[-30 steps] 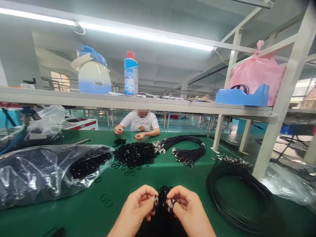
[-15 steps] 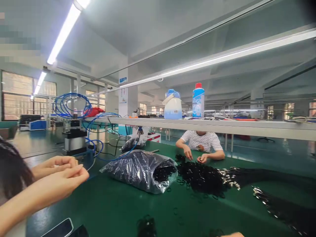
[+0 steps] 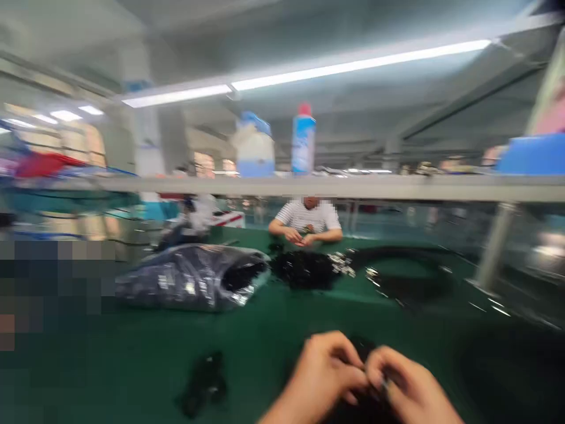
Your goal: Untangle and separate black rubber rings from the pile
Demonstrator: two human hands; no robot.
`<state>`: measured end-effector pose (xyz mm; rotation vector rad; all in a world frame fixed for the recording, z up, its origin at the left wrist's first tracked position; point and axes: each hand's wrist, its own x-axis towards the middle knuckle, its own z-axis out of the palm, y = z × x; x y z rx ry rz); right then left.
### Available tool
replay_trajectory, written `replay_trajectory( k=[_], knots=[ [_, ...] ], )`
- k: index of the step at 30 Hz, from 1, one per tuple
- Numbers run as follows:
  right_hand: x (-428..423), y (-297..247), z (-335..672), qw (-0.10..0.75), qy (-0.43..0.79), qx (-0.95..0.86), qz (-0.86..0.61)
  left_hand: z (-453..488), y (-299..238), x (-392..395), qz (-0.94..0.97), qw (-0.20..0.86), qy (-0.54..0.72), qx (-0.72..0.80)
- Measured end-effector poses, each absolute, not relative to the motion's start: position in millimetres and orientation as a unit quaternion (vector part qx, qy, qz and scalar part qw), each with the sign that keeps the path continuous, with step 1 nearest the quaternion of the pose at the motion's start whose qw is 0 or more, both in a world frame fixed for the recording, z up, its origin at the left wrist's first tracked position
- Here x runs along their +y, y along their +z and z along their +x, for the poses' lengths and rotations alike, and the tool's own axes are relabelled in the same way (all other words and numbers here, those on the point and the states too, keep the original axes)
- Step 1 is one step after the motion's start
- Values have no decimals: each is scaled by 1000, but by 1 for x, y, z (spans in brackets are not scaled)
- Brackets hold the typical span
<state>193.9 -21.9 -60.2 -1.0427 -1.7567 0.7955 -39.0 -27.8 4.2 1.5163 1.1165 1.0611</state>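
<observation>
At the lower middle of the head view my left hand (image 3: 324,374) and my right hand (image 3: 408,383) meet, fingertips almost touching. Both are closed in a pinch. A small pale glint shows between the fingers of my right hand, but blur hides what the thing is. What my left fingers pinch is also hidden. Dark material (image 3: 362,409) lies beneath and between my hands, too smeared to name. To their left is a small black heap (image 3: 205,383) on the green tabletop (image 3: 128,359).
A plastic bag (image 3: 185,277) of black pieces lies open to the right. Beyond it is a black pile (image 3: 304,270) with shiny bits, near a co-worker (image 3: 309,218). A shelf (image 3: 273,186) crosses above, holding a jug (image 3: 255,147) and a spray can (image 3: 303,141); a post (image 3: 493,247) stands right.
The view has swung right and slightly down. My two hands now show at the bottom. The neighbour's hands at the left have left the clear view, and the far co-worker's hands have come together.
</observation>
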Motion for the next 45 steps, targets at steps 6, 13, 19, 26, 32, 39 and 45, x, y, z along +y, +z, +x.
replay_trajectory(
  k=[6,13,19,26,32,39,45],
  knots=[
    [-26,-34,193,490,508,-542,-455,38,-37,0,619,582,369,377],
    [-23,-35,198,539,514,-509,-432,24,-27,4,586,609,375,381],
    [-21,-34,202,552,444,-532,-463,24,-30,7,558,617,401,383],
    [-20,-34,221,558,266,-560,-551,19,-27,10,547,523,486,437],
    [-23,-26,229,469,273,-622,-564,16,-25,10,655,466,374,463],
    [-28,-23,229,392,265,-720,-508,20,-31,9,785,387,264,405],
    [-30,-19,229,342,159,-750,-543,1,-12,15,695,419,364,457]
  ],
)
